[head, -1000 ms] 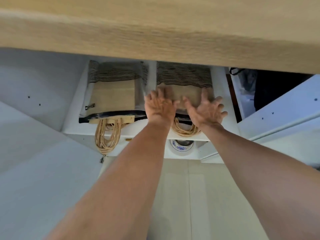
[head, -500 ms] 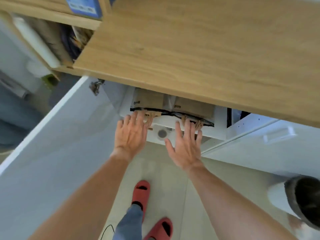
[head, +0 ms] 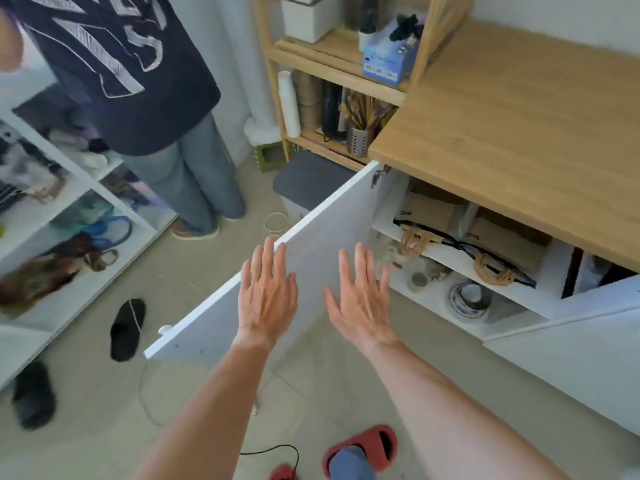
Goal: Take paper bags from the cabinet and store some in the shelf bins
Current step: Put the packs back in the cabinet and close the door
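Note:
Two brown paper bags lie flat side by side on the upper shelf inside the white cabinet (head: 460, 258): the left bag (head: 427, 211) and the right bag (head: 509, 244), their twisted rope handles hanging over the shelf edge. My left hand (head: 268, 292) and my right hand (head: 360, 296) hover empty with fingers spread, in front of the open left cabinet door (head: 277, 271), well clear of the bags. A white shelf unit (head: 74, 188) with filled compartments stands at the left.
Another person (head: 145, 98) stands at the upper left by the white shelves. A wooden rack (head: 332, 74) holds boxes and brushes. The oak countertop (head: 512, 116) overhangs the cabinet. A bowl (head: 469, 299) sits on the lower shelf. Black slippers (head: 126, 327) and a cord lie on the floor.
Both hands have pulled back out of the cabinet, off the bags, and now hover empty. The view has risen and swung left, showing the room and the open door.

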### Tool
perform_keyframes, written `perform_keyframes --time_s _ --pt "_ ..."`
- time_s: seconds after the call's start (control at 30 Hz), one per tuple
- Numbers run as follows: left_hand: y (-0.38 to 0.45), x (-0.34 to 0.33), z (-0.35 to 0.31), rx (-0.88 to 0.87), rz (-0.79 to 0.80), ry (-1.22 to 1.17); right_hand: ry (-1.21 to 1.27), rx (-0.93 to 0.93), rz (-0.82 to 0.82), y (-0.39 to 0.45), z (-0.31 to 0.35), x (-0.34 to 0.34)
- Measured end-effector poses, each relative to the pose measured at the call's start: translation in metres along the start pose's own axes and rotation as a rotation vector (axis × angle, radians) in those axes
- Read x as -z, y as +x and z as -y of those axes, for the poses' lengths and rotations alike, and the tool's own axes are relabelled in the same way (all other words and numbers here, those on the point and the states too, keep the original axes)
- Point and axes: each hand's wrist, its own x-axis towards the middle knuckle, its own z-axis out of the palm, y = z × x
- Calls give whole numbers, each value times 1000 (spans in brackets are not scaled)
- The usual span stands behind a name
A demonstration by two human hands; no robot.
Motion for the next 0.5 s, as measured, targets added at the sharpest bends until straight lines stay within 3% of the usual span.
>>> perform_keyframes --time_s 0.3,0.5 --pt "-105 2 128 199 3 6 -1 67 37 -63 113 -29" --pt "-131 9 162 166 55 3 -5 67 32 -98 164 -45"
